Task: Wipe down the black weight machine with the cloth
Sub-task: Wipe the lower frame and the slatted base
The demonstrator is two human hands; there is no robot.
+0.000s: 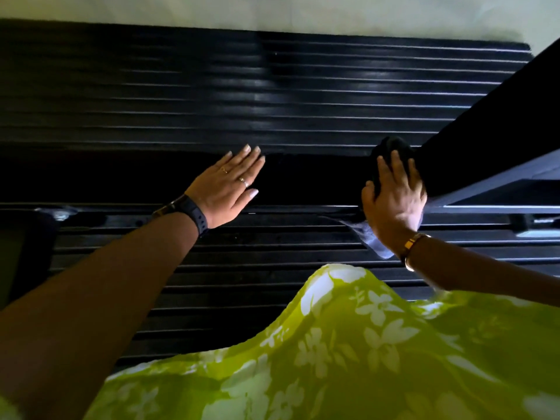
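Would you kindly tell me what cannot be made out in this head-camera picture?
Head view: the cloth lies mostly under the right hand, dark on dark, so its outline is lost.
Head view: the weight machine is cut off by the right edge and deep in shadow.
Head view: whether the left hand touches the surface beneath is unclear; darkness hides it.

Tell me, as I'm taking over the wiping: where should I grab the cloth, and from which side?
Take the cloth by its loose pale corner hanging below the right hand, coming from the lower left. The dark bunched part is pinned under that palm against the weight machine, so only the trailing corner is free to pinch.
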